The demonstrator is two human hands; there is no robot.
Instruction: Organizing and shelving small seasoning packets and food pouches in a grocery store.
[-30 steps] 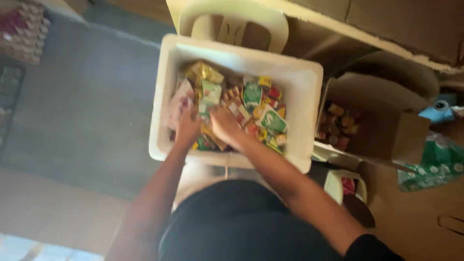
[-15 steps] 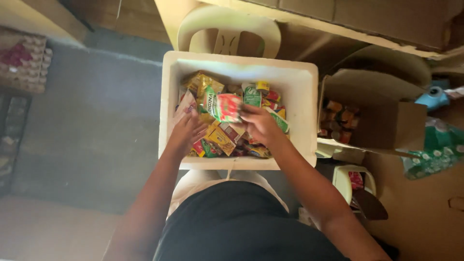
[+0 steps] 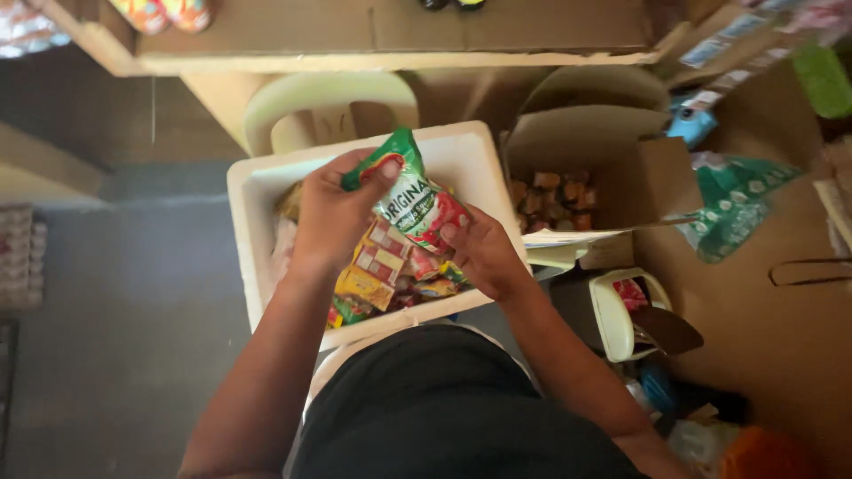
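Since half a second ago both hands have come up out of the heap of packets, and a single green and red sachet [image 3: 410,197] that lay among the others is now lifted clear above them. The left hand [image 3: 333,213] grips the sachet's upper green end, thumb pressed on its face and fingers curled behind it. The right hand [image 3: 479,253] holds the lower red end, thumb against the edge and fingers tucked under. So both hands are closed on the same sachet, which is stretched slantwise between them, over the middle of the white foam box [image 3: 266,191].

The box sits on a pale plastic chair [image 3: 328,106] whose curved back shows just beyond the box's far edge. Inside the box, small yellow, red and green packets [image 3: 382,270] lie in a loose pile, reaching toward its near edge below the hands.

Just beside the box's right edge stands an open cardboard carton [image 3: 621,151] with more small packets in its bottom. Near the carton's near side is a small white plastic container [image 3: 621,315]. A green patterned bag [image 3: 732,208] lies further right, on the brown surface. A wooden shelf [image 3: 390,40] crosses the top of the view above the chair.
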